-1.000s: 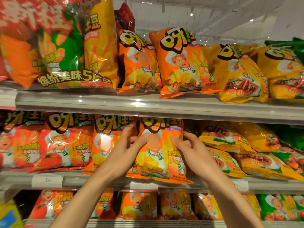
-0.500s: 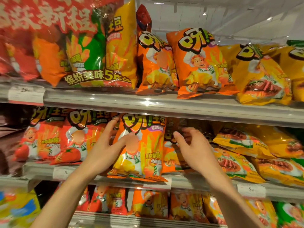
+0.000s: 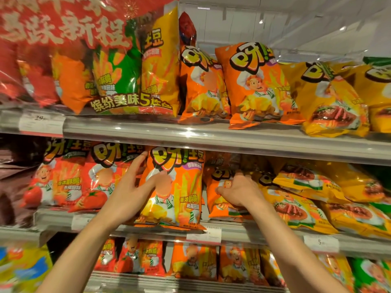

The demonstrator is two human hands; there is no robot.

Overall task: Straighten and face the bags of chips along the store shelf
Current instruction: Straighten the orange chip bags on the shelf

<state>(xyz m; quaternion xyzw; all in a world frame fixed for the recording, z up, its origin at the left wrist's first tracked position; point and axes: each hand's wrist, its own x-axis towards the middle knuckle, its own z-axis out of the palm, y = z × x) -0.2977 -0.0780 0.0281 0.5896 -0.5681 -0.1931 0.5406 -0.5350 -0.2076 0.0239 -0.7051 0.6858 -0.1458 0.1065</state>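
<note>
On the middle shelf (image 3: 211, 231), the orange bag (image 3: 175, 187) at centre stands upright with its printed face forward and its lower edge at the shelf lip; this one is judged faced. The left hand (image 3: 129, 193) lies against its left edge with fingers extended, the thumb across the front and the fingertips at the top corner, steadying it and not clenched round it. Just right of it, a second orange bag (image 3: 220, 199) sits further back and lower, part hidden; the right hand (image 3: 239, 192) has its fingers curled into the top of that bag, apparently grasping it, so this is judged the step in hand. To the left, the two red tomato bags (image 3: 69, 182) stand upright and forward, in fair order. To the right, the yellow bags (image 3: 306, 199) lie flat and stacked, tilted downward, not faced; these remain outstanding. On the top shelf (image 3: 211, 136), the orange and yellow bags lean at differing angles, and the large clear multipack (image 3: 118, 66) at left overhangs. The bottom shelf bags (image 3: 190, 263) are only partly in view and cannot be assessed. Overall judgement: the task is in its early to middle part, with most of the right side not yet done.
</note>
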